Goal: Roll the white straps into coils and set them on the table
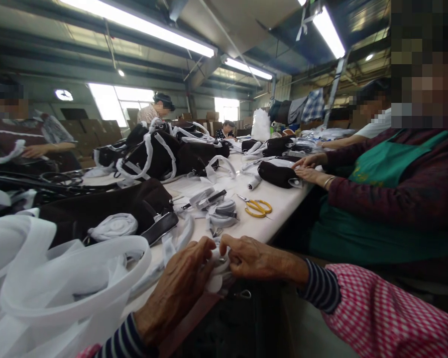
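At the near edge of the table, my left hand and my right hand close together on a strap wrapped in white tissue. The fingers of both are bent around it, and part of it is hidden behind them. A bit of metal shows between the fingertips. Below my right hand hangs a metal snap hook. Just beyond my hands lie coiled straps in white wrapping. Yellow-handled scissors rest on the tabletop, their blades pointing away to the left.
Loose white wrapping strips bulge up at the left. Dark bags cover the table's left side, with more piled behind. At the right, a co-worker in a green apron touches a small dark bag. Other people stand farther off.
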